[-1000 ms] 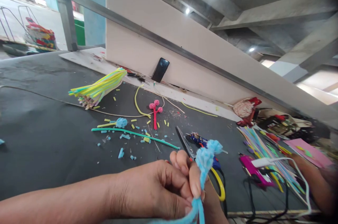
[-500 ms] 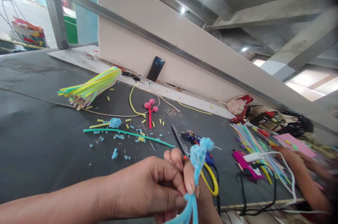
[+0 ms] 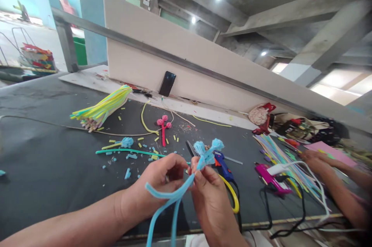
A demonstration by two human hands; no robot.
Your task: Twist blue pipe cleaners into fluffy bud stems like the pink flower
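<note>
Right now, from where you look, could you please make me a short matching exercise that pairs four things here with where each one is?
Things
1. Black phone
2. Tufted blue stems
3. Yellow-handled scissors
4. Pink-red sprig

Places
A. On the dark table, beside a curved yellow stem
B. Propped at the foot of the pale panel
C. Partly hidden behind the right hand
D. Pinched in the fingers of the right hand

Right pairs: 1-B, 2-D, 3-C, 4-A
</note>
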